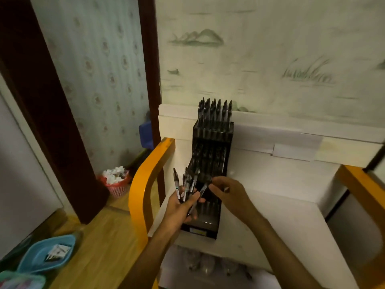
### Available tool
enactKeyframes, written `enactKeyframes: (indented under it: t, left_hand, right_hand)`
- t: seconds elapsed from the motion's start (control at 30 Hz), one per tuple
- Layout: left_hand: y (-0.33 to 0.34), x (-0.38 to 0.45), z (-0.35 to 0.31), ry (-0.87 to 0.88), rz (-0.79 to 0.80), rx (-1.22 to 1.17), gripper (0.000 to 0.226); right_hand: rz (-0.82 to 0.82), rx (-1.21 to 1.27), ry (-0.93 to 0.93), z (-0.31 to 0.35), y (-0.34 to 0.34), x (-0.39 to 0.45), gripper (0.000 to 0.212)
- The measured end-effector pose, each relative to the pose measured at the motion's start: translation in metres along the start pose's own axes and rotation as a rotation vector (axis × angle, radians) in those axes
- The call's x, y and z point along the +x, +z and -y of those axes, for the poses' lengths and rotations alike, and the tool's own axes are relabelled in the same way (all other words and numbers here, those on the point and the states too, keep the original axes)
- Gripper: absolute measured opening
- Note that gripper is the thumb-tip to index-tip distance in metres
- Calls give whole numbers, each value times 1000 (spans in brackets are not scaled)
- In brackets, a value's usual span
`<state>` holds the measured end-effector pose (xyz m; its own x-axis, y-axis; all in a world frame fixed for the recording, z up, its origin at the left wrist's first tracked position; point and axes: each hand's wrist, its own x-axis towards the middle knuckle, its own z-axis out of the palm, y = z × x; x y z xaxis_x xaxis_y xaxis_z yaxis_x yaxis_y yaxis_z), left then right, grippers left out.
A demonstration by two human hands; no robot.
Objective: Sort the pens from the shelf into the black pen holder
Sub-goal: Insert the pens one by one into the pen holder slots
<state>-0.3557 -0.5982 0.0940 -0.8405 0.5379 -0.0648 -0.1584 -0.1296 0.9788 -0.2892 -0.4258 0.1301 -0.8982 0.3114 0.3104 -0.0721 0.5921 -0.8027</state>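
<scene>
A bundle of pens (185, 189) is gripped in the left hand (180, 207), while one pen (201, 193) is pinched by the right hand (229, 196). Both are held directly over the black pen holder (210, 163) on the white shelf (291, 184). The pens are judged light, stiff and smooth, and are best pinched at mid-barrel.

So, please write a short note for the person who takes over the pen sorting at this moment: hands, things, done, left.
Left hand: grips a bundle of pens, tips up.
Right hand: pinches one pen beside the bundle, over the holder's front rows.
Black pen holder: on the white shelf; back row filled, middle rows look filled.
Left: place the held pens in the front rows.
</scene>
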Motion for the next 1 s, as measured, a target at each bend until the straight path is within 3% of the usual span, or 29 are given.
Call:
enactKeyframes:
  t: [0.3, 0.47, 0.6, 0.8, 1.0]
  left_hand:
    - [-32, 22, -7, 64, 151, 43, 34]
    - [-48, 39, -5, 51, 114, 124, 36]
    - [-62, 55, 2, 87, -1, 159, 21]
    - [-68, 64, 9, 102, -3, 119, 10]
    - [-76, 68, 13, 94, -32, 68, 11]
  right_hand:
    - [-66, 435, 245, 13, 34, 5, 22]
    - [-275, 538, 216, 13, 29, 8, 20]
    - [-406, 308, 152, -2, 19, 5, 10]
    - [-352, -113, 101, -26, 41, -9, 6]
    - [-310, -207, 81, -32, 51, -3, 7]
